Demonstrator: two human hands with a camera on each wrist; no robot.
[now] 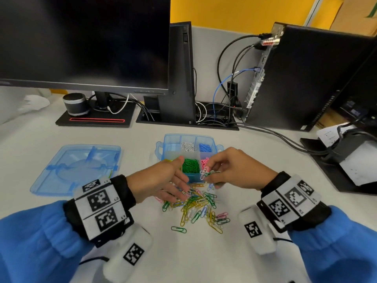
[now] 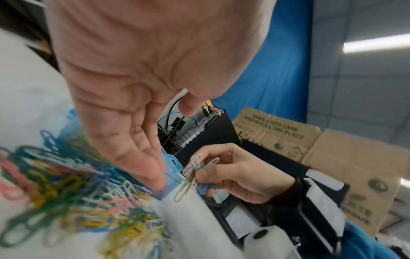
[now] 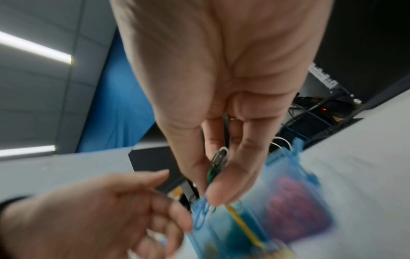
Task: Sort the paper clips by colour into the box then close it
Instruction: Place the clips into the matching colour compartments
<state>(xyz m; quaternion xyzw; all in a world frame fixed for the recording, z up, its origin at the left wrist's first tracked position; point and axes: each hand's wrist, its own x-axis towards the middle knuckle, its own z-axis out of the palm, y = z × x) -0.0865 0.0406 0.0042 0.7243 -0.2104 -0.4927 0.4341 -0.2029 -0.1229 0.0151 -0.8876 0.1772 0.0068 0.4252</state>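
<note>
The clear blue box (image 1: 167, 140) stands open mid-table, with white (image 1: 188, 146), blue (image 1: 204, 147), green (image 1: 190, 166) and pink (image 1: 204, 161) clips in separate compartments. A mixed pile of paper clips (image 1: 199, 207) lies in front of it. My right hand (image 1: 216, 173) pinches a small bunch of clips (image 1: 207, 173), white and green among them (image 2: 195, 167) (image 3: 216, 163), just above the box's front edge. My left hand (image 1: 176, 186) reaches over the pile with straight fingers (image 2: 144, 163), its thumb at the box's front left corner.
The box's blue lid (image 1: 75, 168) lies flat to the left. Behind the box are a monitor (image 1: 83, 41), a small speaker (image 1: 76, 104) and a cable well (image 1: 214, 117). A computer tower (image 1: 306, 78) and a black device (image 1: 346, 160) stand to the right.
</note>
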